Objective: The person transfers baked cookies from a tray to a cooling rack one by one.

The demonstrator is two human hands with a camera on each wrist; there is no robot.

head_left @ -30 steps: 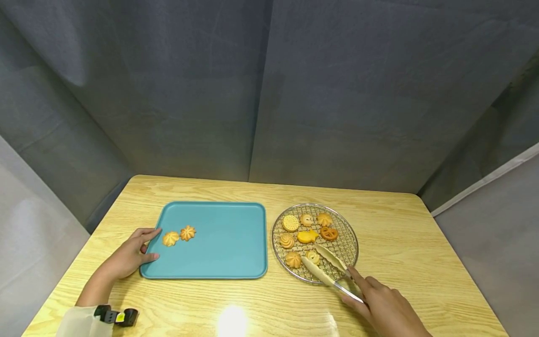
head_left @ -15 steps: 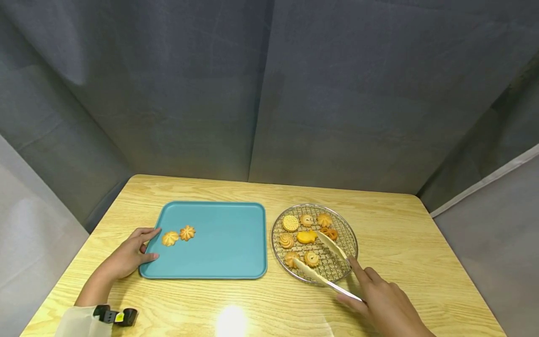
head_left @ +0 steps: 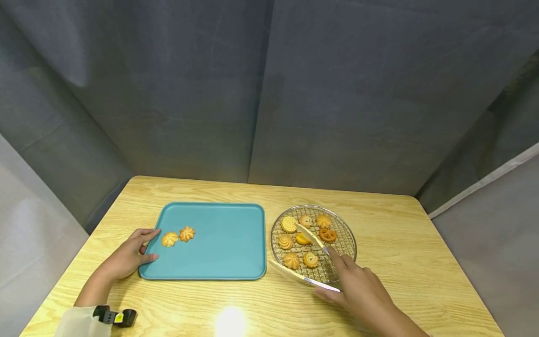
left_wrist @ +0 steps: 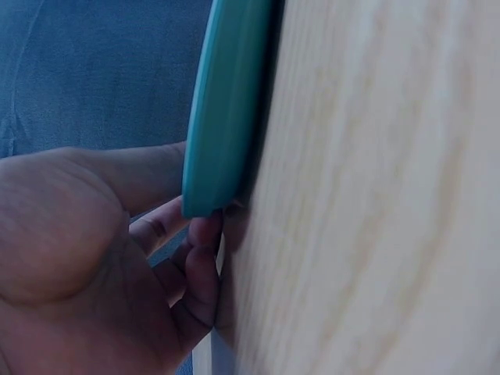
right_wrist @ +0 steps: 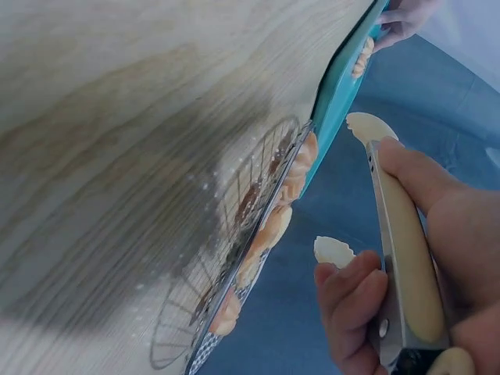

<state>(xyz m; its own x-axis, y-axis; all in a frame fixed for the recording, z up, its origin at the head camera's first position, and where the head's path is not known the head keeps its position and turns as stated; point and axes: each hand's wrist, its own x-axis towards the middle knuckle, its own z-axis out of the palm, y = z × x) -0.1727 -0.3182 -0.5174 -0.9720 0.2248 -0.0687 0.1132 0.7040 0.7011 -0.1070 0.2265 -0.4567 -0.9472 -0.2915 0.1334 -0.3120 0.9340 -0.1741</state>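
In the head view, my left hand (head_left: 130, 255) grips the left edge of a teal tray (head_left: 221, 245), thumb over the rim, fingers curled beneath it in the left wrist view. Two flower-shaped cookies (head_left: 170, 239) lie on the tray's left side. My right hand (head_left: 360, 285) holds metal tongs (right_wrist: 410, 266) with cream tips, spread apart and with nothing between them. They hover over a round wire rack (head_left: 345, 248). One tip partly hides a yellow fish-shaped cookie (head_left: 302, 239); the other reaches past the rack's lower left rim.
Several cookies lie on the rack, among them a pretzel (head_left: 327, 235), a swirl cookie (head_left: 285, 242) and a round dotted cookie (head_left: 288, 224). Tray and rack stand side by side on a wooden table (head_left: 391, 234). Grey curtains (head_left: 193, 93) surround the table.
My right hand has moved left with the tongs, whose tips have spread wider apart and shifted left, off the ring-topped cookie. My left hand stays at the tray's edge.
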